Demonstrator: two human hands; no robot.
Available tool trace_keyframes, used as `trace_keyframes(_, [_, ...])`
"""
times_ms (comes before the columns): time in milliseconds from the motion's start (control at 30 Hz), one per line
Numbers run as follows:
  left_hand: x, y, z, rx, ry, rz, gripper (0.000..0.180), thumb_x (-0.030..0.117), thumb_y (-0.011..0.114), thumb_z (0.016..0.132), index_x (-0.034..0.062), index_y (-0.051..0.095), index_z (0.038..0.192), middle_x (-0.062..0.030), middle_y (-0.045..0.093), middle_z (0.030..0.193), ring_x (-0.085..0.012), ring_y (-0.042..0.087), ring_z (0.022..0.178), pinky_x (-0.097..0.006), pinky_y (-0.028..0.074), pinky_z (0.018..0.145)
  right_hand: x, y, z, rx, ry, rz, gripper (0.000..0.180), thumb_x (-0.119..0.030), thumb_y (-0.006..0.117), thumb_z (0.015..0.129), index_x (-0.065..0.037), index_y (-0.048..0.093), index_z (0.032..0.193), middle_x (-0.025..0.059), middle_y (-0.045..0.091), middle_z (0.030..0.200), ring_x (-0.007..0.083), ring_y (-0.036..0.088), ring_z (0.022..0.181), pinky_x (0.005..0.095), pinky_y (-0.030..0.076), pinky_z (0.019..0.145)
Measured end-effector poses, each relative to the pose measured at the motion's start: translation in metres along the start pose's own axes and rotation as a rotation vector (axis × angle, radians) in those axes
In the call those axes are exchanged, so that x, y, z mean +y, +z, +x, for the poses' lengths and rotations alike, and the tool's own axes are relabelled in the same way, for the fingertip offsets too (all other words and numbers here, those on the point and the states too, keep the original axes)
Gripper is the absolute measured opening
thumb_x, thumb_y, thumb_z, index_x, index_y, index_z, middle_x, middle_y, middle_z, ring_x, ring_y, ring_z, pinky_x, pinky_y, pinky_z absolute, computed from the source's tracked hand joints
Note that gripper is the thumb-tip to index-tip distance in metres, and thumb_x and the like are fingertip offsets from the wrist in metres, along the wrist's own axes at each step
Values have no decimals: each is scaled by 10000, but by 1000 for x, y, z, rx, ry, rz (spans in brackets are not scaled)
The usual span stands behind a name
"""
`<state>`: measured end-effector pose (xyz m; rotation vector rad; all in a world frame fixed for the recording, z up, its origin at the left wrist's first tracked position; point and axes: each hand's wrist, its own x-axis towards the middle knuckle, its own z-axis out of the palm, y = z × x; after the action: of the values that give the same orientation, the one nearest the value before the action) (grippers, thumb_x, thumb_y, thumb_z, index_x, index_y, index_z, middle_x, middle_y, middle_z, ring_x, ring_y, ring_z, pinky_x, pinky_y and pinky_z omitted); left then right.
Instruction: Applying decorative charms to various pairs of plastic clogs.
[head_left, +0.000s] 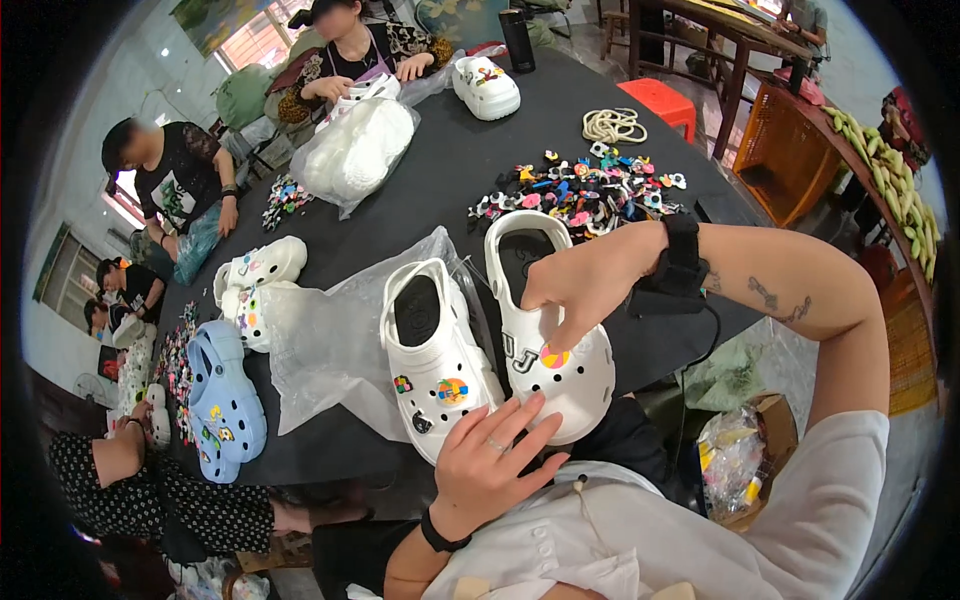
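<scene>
Head view is showing your right hand [580, 285] reaching down over the right clog [560, 340], fingertips pinching a round multicoloured charm [554, 357] and pressing it against the clog's perforated top. Your left hand [490, 460] is lying open, fingers spread, against the toes of the two white clogs, gripping nothing. A black band is wrapping your right wrist, another your left. The left clog [435, 355] is sitting just beside the right one, touching it, and is carrying several small charms on its top. Both clogs are resting on a clear plastic bag [330, 340] spread over the black table [440, 170]. Beyond your right hand, a heap of loose charms [585, 190] is lying on the table, with a coil of pale cord [613, 125] further off. To your left, a blue clog [222, 395] and more white ones are lying near the table edge. Other people are sitting around the far side, one with hands on a white clog beside a bagged pile of them
</scene>
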<state>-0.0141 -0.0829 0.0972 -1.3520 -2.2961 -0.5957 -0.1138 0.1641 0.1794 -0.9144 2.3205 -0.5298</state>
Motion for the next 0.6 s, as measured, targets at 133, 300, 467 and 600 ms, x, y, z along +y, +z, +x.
trace_keyframes(133, [-1, 2, 1, -2, 0, 8, 438, 347, 821, 675, 187, 710, 1067, -20, 674, 1182, -182, 669, 1011, -320, 460, 870, -1, 3, -1, 83, -19, 127, 469, -292, 712, 728, 93, 459, 636, 117, 406, 531, 157, 402, 527, 377, 342, 476])
trace_keyframes(300, [-2, 1, -1, -7, -10, 29, 455, 352, 821, 671, 190, 708, 1081, -22, 668, 1201, -181, 670, 1004, -319, 461, 885, -2, 7, 1, 112, -23, 79, 413, -248, 705, 714, 99, 491, 651, 148, 483, 544, 181, 463, 513, 383, 379, 486])
trace_keyframes(467, [-2, 3, -1, 5, -7, 36, 460, 352, 822, 668, 186, 707, 1081, -26, 665, 1204, -180, 670, 1000, -325, 465, 884, -6, 16, -2, 194, 55, 55, 411, -253, 741, 723, 104, 542, 682, 228, 631, 662, 292, 602, 557, 401, 459, 541])
trace_keyframes(600, [-2, 3, -2, 10, -10, 39, 458, 346, 825, 666, 182, 707, 1078, -26, 663, 1203, -183, 669, 1001, -325, 465, 884, 0, 21, -1, 277, -39, 82, 412, -252, 742, 719, 101, 533, 674, 213, 619, 634, 294, 591, 547, 405, 453, 539])
